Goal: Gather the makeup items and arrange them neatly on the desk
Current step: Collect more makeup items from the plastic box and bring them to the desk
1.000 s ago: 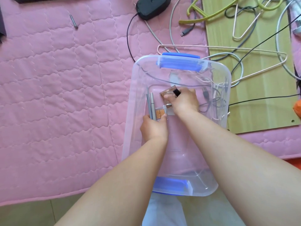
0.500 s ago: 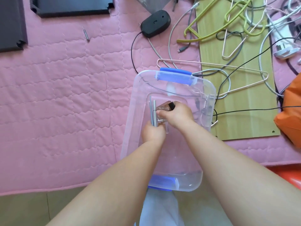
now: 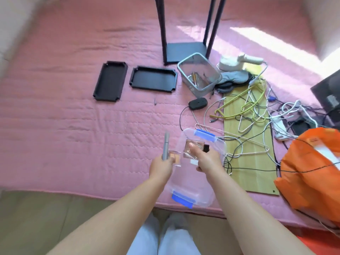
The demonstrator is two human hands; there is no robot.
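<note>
One head-worn camera looks steeply down over outstretched forearms onto the pink quilt.

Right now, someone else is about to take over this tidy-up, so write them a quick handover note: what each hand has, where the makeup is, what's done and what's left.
Left hand: grip on two slim grey makeup sticks and a small clear compact.
Right hand: grip on a clear bronze-toned palette and a small black-capped item.
Both hands are above the clear plastic box with blue latches, on the pink quilt.
Done: makeup gathered in hand.
Left: carry it to the desk and arrange it neatly. No desk is identifiable in view.
</note>
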